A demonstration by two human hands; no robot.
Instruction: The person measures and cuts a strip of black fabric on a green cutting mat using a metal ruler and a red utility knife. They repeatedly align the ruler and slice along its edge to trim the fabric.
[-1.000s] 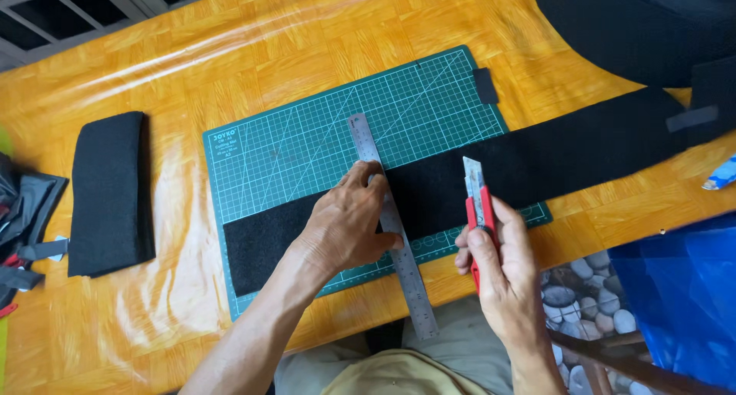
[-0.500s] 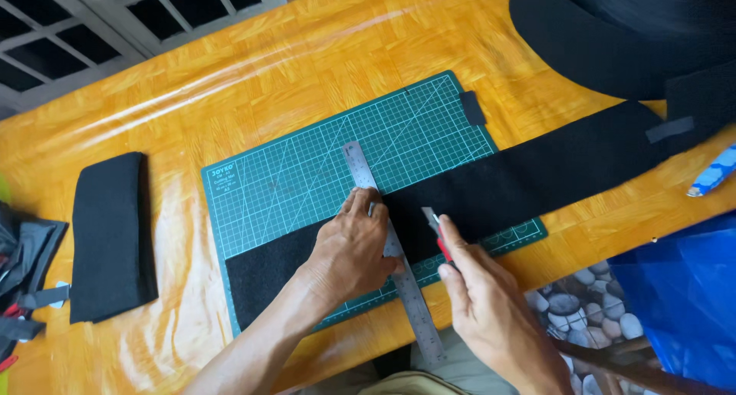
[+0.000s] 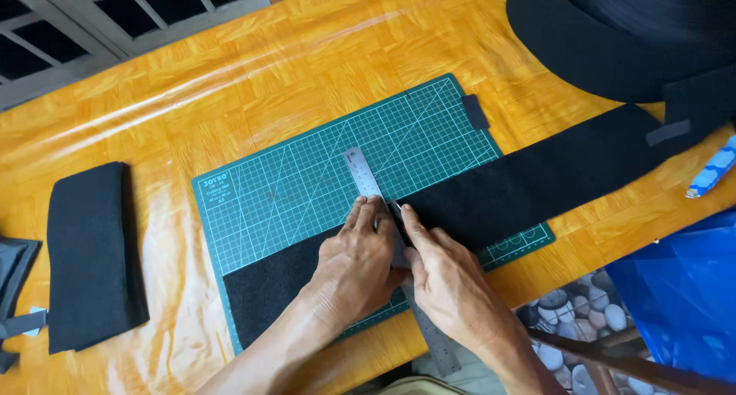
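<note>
Black felt strip (image 3: 537,184) lies stretched across my green cutting mat (image 3: 307,180), so the blade meets the mat and not the orange surface (image 3: 230,65) under it. My left hand (image 3: 356,268) presses flat, fingers spread, on the steel ruler (image 3: 364,172), pinning it across the strip so the edge can't slip. My right hand (image 3: 448,288) sits tight against the ruler's right side, curled around the cutter; the cutter itself is hidden under my fingers, so I can't tell how the blade sits. The ruler runs from the mat's middle down past the near edge. Counting now: one mat, one ruler, one long strip on the mat, one cut black piece (image 3: 92,257) parked well apart on the left, one big black roll (image 3: 613,34) top right, one blue-and-white marker (image 3: 713,169) beside the strip's far end, two hands at work
</note>
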